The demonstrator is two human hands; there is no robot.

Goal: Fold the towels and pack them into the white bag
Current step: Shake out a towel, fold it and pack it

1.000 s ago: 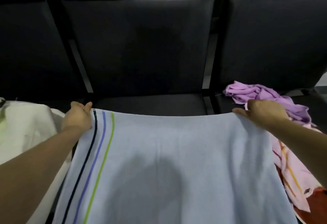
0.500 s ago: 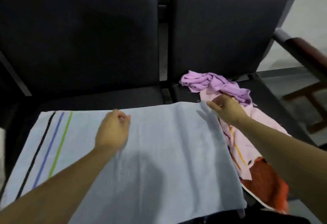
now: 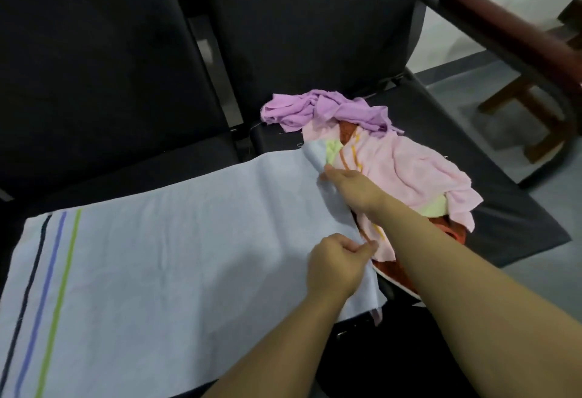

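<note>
Leftmost, light blue towel (image 3: 176, 249), spread flat across black chair seat (image 3: 201, 158), three stripes near its left end. At towel's right edge: left hand (image 3: 338, 267), pinching the near hem; right hand (image 3: 354, 190), gripping the far right corner, lifted and curled over. Right of towel, touching it: heap of purple cloth (image 3: 321, 111), pink towel (image 3: 409, 171), orange-red cloth (image 3: 396, 271).

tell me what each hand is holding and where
Both hold the light blue towel by its right edge: the right hand grips the far corner, and the left hand pinches the near part.
</note>
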